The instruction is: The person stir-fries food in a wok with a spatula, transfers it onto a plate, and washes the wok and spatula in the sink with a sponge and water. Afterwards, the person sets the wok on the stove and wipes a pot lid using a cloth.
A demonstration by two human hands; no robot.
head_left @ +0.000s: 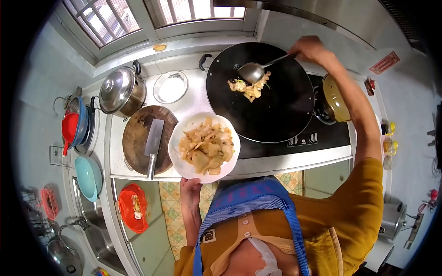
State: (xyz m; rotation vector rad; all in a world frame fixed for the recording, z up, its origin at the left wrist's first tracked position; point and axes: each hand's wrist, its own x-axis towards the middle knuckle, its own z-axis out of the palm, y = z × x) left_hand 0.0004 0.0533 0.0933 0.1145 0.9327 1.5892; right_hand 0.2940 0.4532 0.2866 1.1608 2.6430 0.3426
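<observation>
At the far left, a red plastic basket (pixel 49 204) with a perforated wall is sitting beyond the metal sink (pixel 93 210), and a smooth teal plastic basin (pixel 87 177) is resting beside the sink. A lidded stainless-steel pot (pixel 115 92), round and glossy, is standing on the white table (pixel 195 94). Below, a red plastic bin (pixel 124 209) is hanging at the cabinet front. A round wooden chopping board (pixel 133 133), its surface brown and worn, is lying on the table, and a cleaver (pixel 154 138) with a flat rectangular blade and cylindrical metal handle is lying across it. Behind, a shallow round dish (pixel 170 87) with a patterned rim is resting near the pot.

The left hand (pixel 190 187) is holding a scalloped white plate (pixel 181 128) at its near edge, the grip closing on the rim; the fingers beneath are hidden. Glossy, pale, irregular slices (pixel 206 149) are heaping up on the plate, which is overlapping the board in view.

To the right, a broad black wok (pixel 276 115) is sitting on the stove (pixel 336 133), containing a small pile of similar pieces (pixel 252 93). A metal ladle (pixel 251 72) is lying over them, its rounded bowl shining. The right hand (pixel 307 48) is wrapping its grip around the handle's end. Beyond the wok, a yellowish round vessel (pixel 337 99) is standing beneath the right forearm.
</observation>
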